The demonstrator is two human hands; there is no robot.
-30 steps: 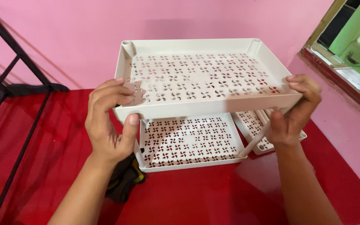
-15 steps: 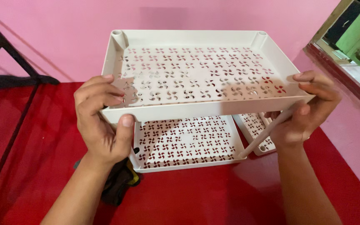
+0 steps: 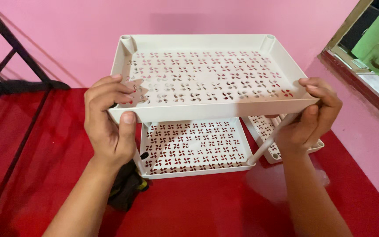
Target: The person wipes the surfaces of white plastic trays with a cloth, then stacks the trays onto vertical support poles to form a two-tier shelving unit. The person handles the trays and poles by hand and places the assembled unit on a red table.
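Both hands, the left hand [image 3: 108, 127] and right hand [image 3: 314, 116], are closed on the near corners of the white perforated top tray [image 3: 207, 79], held level above the lower tray [image 3: 194, 147] on the red floor [image 3: 207, 206]; keeping it flat should help.

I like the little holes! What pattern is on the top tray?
Rows of small pinwheel-shaped cutouts in the white top tray, seen in the head view.

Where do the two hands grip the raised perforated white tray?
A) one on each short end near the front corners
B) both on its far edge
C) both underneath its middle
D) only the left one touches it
A: the left hand and right hand clasp opposite ends of the top tray.
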